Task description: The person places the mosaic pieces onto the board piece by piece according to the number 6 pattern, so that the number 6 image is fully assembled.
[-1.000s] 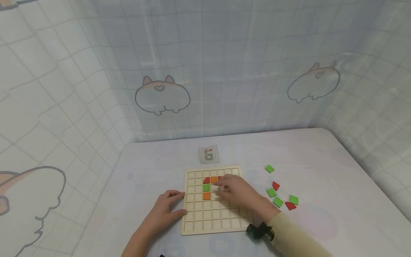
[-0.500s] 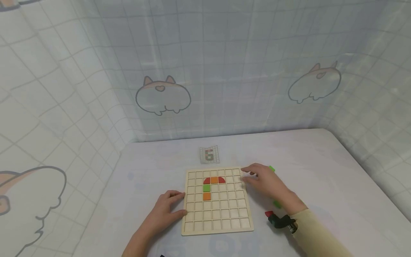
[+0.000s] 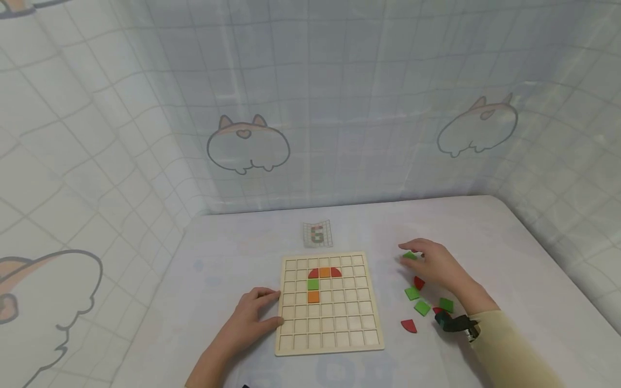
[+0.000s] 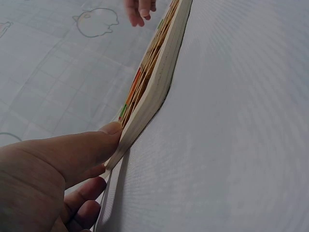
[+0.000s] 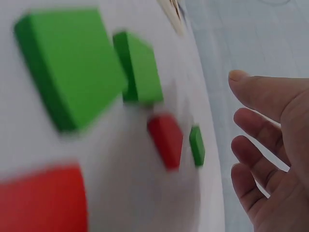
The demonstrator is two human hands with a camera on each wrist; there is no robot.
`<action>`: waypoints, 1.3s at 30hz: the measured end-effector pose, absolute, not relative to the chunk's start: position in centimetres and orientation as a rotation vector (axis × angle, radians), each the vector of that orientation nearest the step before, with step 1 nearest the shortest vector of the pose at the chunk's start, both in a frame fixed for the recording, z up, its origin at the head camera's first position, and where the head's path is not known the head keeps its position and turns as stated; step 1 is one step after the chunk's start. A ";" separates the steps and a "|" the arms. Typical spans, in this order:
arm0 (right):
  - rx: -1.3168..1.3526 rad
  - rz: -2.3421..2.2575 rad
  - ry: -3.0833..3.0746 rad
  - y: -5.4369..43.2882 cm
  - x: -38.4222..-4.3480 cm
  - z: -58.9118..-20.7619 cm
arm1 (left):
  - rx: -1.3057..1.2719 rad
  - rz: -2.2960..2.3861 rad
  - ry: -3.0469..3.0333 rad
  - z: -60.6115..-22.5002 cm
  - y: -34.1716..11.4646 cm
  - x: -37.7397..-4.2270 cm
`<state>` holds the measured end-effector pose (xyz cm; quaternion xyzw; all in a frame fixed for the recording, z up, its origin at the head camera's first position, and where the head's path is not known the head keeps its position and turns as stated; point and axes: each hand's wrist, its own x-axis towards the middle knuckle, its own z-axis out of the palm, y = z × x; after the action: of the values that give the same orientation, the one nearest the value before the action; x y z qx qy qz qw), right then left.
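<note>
On a pale table lies a square wooden grid board (image 3: 330, 353). Its cells hold two red quarter-circle tiles with an orange tile (image 3: 324, 272) between them, then a green tile (image 3: 313, 284) and another orange tile (image 3: 314, 297) beneath. At the board's left edge my left hand (image 3: 249, 319) rests, thumb and fingertips touching the side; its thumb (image 4: 99, 142) presses there in the left wrist view. My right hand (image 3: 434, 264) hovers at the far right with fingers apart over a loose green square tile (image 3: 409, 255), which it partly covers. Nothing shows held between those fingers (image 5: 253, 123).
Loose tiles lie right of the board: green squares (image 3: 422, 307) and red quarter-circles (image 3: 409, 326), one partly behind the right wrist's camera (image 3: 451, 322). Behind the board is a small pattern card (image 3: 317, 234) showing a 6-like figure. Patterned cloth walls (image 3: 339, 134) surround the table.
My right hand has left the board, moving right to the far loose green tile. The upper-right red quarter-circle on the board is now uncovered. My left hand stays at the edge.
</note>
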<state>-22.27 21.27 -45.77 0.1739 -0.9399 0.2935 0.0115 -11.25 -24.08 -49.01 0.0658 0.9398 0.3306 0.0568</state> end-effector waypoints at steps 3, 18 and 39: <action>0.538 0.893 -2.959 22.0 -22.6 -46.1 | 0.195 1.001 2.846 -49.1 -24.1 -11.2; 0.543 0.861 -3.119 23.9 -23.8 -47.4 | 0.197 1.006 2.829 -49.3 -24.1 -11.1; 0.669 0.694 -3.059 24.0 -24.5 -47.9 | 0.203 1.008 2.846 -49.0 -24.2 -11.2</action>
<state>-24.53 23.98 -47.92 0.2084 -0.9533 0.2163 -0.0326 -11.23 -24.16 -48.99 0.0671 0.9390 0.3324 0.0576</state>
